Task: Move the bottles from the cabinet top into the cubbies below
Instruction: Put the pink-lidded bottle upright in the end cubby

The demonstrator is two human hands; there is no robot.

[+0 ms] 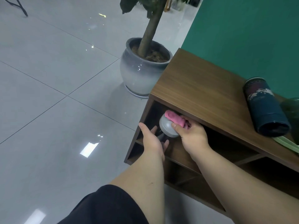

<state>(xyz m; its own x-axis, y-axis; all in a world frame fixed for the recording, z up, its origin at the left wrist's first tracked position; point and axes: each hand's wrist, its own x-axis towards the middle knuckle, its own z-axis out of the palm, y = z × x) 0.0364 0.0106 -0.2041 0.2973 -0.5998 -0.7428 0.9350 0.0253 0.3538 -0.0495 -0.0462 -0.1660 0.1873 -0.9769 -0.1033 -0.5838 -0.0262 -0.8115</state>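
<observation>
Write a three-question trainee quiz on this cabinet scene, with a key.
1. True or false: the dark blue bottle is already in a cubby.
2. What is the right hand gripping? A) the plant pot B) a grey-lidded bottle with a pink cloth C) nothing
3. Which cubby do both hands reach into?

Key: 1. False, it stands on the cabinet top. 2. B. 3. The upper left cubby; the left hand is there too.

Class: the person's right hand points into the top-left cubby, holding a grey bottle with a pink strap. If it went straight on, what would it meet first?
Probably nothing soon: beyond the right hand and grey bottle, the cubby looks dark and free; its back wall comes first, though depth is unclear.
</observation>
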